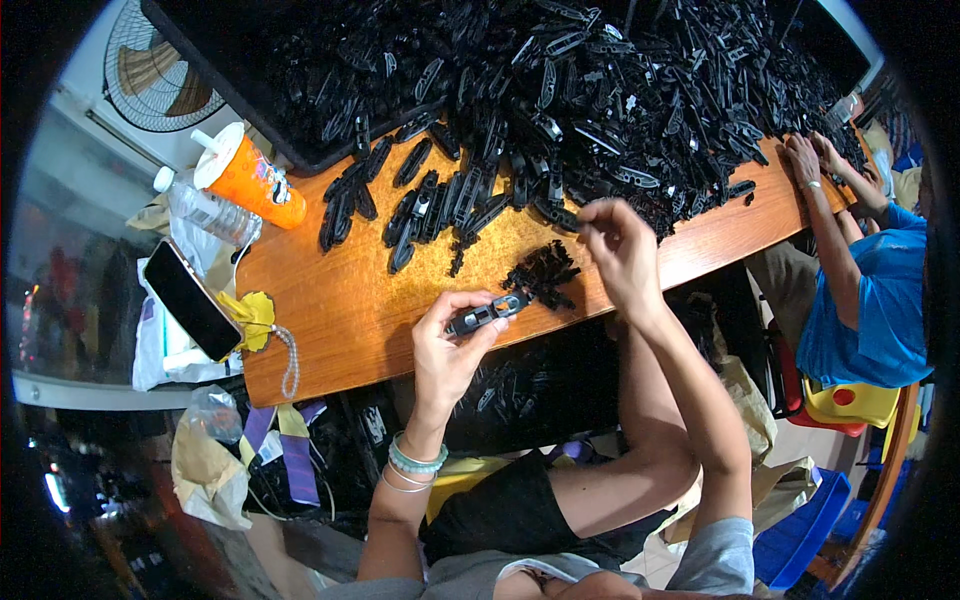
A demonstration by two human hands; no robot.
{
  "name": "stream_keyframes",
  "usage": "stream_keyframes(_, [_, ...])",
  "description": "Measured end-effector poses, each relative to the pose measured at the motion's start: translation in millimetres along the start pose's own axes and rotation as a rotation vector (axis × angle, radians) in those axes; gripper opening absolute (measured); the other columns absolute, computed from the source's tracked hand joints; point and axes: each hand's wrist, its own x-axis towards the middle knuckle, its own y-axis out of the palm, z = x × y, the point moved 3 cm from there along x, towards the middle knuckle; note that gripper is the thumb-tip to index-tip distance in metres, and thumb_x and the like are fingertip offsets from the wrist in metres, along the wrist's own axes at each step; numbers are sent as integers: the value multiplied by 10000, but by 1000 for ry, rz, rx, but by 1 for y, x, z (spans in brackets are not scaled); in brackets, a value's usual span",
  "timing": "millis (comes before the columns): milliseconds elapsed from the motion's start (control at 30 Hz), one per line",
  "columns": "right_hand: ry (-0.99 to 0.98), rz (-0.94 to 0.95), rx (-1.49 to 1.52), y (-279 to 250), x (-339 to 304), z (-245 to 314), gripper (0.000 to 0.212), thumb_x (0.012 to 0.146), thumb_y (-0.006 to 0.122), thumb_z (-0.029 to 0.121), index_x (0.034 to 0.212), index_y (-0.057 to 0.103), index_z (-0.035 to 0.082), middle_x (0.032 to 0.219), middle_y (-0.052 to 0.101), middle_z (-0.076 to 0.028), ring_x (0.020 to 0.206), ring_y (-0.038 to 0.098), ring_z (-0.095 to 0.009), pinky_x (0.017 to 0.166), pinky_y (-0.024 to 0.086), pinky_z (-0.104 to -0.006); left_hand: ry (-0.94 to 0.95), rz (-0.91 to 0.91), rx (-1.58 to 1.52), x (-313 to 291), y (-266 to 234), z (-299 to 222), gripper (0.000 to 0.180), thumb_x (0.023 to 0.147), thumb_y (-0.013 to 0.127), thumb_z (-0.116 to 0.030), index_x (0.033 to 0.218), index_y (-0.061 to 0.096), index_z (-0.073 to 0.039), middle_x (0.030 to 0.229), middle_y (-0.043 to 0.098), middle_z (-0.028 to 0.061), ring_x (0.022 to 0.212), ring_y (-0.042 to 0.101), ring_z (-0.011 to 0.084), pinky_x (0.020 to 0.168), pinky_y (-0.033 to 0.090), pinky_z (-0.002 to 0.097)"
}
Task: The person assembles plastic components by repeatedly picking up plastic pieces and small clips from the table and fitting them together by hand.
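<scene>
My left hand [447, 338] grips a long, rounded black plastic part [468, 320] between thumb and fingers, above the near edge of the wooden table. An oval opening shows at the part's right end. Just beyond it lies a small heap of tiny black pieces [545, 270]. To the right of that heap, my right hand [625, 255] is raised with thumb and fingers pinched together; whatever is in the pinch, if anything, is too small to tell. Several similar black parts [462, 200] lie on the tabletop [345, 300] ahead of both hands.
A big mound of black parts [620, 100] covers the far side. At the left stand an orange cup [255, 180], a clear bottle [210, 212], a phone [190, 300] and a fan [160, 75]. A co-worker in a blue shirt [865, 310] reaches in at the right.
</scene>
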Motion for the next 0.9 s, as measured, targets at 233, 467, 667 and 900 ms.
stream_keyframes(233, [116, 289, 333, 8, -61, 44, 119, 788, 682, 24, 886, 643, -31, 850, 624, -76, 806, 580, -123, 697, 449, -235, -158, 134, -78, -14, 11, -8, 250, 804, 631, 71, 1046, 566, 76, 891, 653, 139, 759, 663, 171, 666, 559, 248])
stream_keyframes(467, [-155, 202, 67, 4, -66, 45, 133, 702, 712, 25, 816, 650, -10, 864, 594, -123, 814, 561, -258, 738, 442, -324, -246, 193, -124, -18, 19, -16, 261, 813, 633, 52, 1063, 563, 79, 890, 658, 150, 753, 670, 184, 643, 563, 256])
stream_keyframes(667, [128, 390, 104, 8, -73, 40, 261, 761, 712, 125, 944, 639, -46, 847, 623, -164, 725, 600, -260, 641, 462, -328, -166, 153, -29, -21, 15, -19, 153, 816, 623, 29, 961, 577, 45, 830, 607, 51, 651, 579, 65, 546, 485, 186])
stream_keyframes(900, [163, 608, 168, 8, -77, 30, 223, 798, 669, 101, 956, 641, -54, 820, 641, -172, 722, 614, -256, 661, 477, -316, -161, 403, 53, -23, 1, -15, 184, 869, 578, -18, 1023, 620, 71, 863, 657, 117, 691, 633, 120, 579, 516, 217])
